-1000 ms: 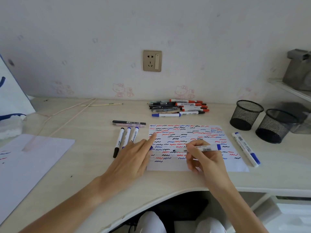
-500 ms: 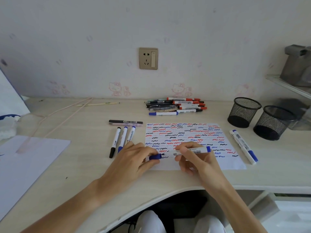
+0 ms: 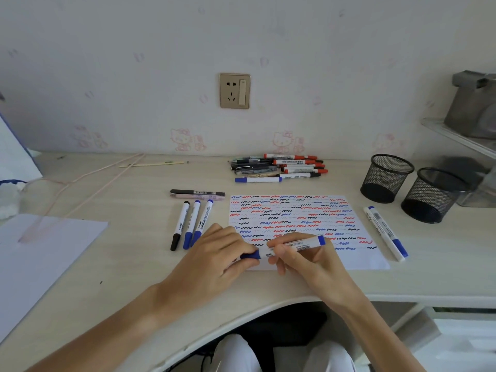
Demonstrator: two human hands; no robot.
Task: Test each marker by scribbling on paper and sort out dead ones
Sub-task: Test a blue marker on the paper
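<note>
A white marker with blue ends lies level over the near edge of the scribble-covered paper. My right hand grips its barrel. My left hand pinches its blue cap, which sits on the marker's left tip. A pile of red, blue and dark markers lies beyond the paper. Three markers lie side by side left of the paper, with a black marker across their tops. One more blue marker lies right of the paper.
Two black mesh cups stand at the right. A white sheet lies at the left beside thin sticks. A wall socket is on the wall behind, and a shelf juts out at the right.
My right hand lifted the marker off the paper and turned it level. My left hand left the paper, picked up the blue cap and brought it onto the marker's tip.
</note>
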